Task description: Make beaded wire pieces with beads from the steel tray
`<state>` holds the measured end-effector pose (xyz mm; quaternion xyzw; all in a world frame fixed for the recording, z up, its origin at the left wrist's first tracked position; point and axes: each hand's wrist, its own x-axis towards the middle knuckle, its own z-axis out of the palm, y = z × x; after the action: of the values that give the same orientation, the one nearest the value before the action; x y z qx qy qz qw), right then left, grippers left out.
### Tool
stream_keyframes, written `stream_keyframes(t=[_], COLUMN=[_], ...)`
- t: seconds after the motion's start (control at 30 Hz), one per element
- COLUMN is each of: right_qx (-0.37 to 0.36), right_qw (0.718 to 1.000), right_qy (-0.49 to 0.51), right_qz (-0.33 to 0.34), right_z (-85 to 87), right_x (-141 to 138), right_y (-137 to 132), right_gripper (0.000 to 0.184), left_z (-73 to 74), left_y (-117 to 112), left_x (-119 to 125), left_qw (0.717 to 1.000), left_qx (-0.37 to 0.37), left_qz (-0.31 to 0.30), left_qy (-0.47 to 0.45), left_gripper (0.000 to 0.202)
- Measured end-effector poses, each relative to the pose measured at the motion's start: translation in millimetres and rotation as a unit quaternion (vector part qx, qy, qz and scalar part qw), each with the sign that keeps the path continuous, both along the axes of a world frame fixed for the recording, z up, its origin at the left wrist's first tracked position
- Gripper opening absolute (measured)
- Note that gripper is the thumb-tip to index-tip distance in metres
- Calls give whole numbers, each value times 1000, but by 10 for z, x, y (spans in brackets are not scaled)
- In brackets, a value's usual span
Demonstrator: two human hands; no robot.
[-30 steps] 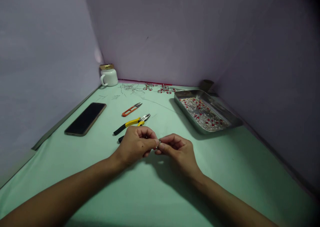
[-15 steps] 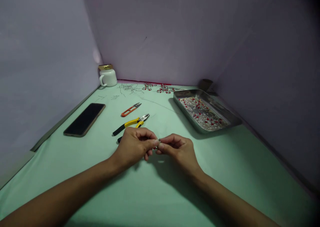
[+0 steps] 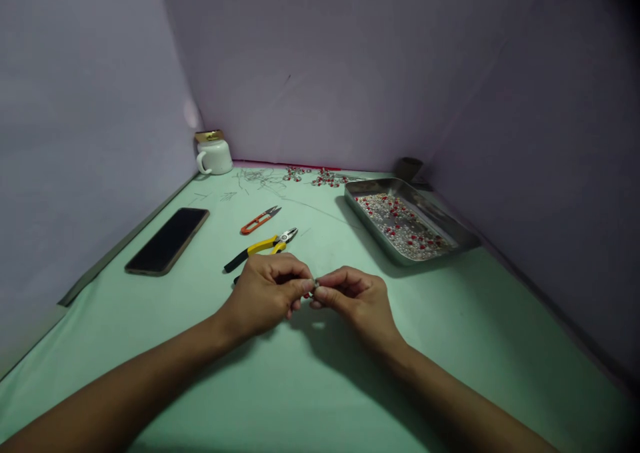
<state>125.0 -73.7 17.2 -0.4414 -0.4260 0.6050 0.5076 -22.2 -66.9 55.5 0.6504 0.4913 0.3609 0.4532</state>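
Note:
My left hand (image 3: pixel 273 290) and my right hand (image 3: pixel 356 300) meet over the middle of the green cloth, thumbs and forefingers pinched together. Between their fingertips is a small beaded wire piece (image 3: pixel 307 296) with a red bead showing; most of it is hidden by the fingers. Behind my left hand lie pliers (image 3: pixel 265 245) with yellow and black handles, partly covered by that hand. Orange thread snips (image 3: pixel 260 220) rest just beyond the pliers.
A metal tray (image 3: pixel 385 248) of red and pearly beads stands at the right. At the left lies a phone (image 3: pixel 167 241). Toward the back are a white mug (image 3: pixel 215 156), loose wires (image 3: pixel 257 177), red-and-clear beaded pieces (image 3: pixel 327 178) and a dark cup (image 3: pixel 408 168).
Both hands keep their pinch on the piece, and a red bead shows a little more clearly beneath the fingertips. The view has shifted very slightly.

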Motion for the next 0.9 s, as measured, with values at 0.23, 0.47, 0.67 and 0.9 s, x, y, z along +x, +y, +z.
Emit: stream_keyframes(t=[0.23,0.47,0.67,0.9], right_qx=[-6,-21,-2,41], right_qw=[999,998,1000,998], right_qy=[-6,-22,-31,-31], right_qz=[37,64,-2,-44], right_z=[-2,6,-33,-44], right_x=[19,25,23,10], right_y=[22,23,36,16], right_gripper=[14,19,15,11], left_z=[-64,-48,-94,-166], left_y=[10,22,64,74], left_x=[-58,-22,-18,8], left_qw=[989,1000,989,964], left_qx=[127,8,-116,-181], left_qz=[-45,-10,28,39], left_qy=[53,-4,-88,-189], left_gripper=[20,11,6,8])
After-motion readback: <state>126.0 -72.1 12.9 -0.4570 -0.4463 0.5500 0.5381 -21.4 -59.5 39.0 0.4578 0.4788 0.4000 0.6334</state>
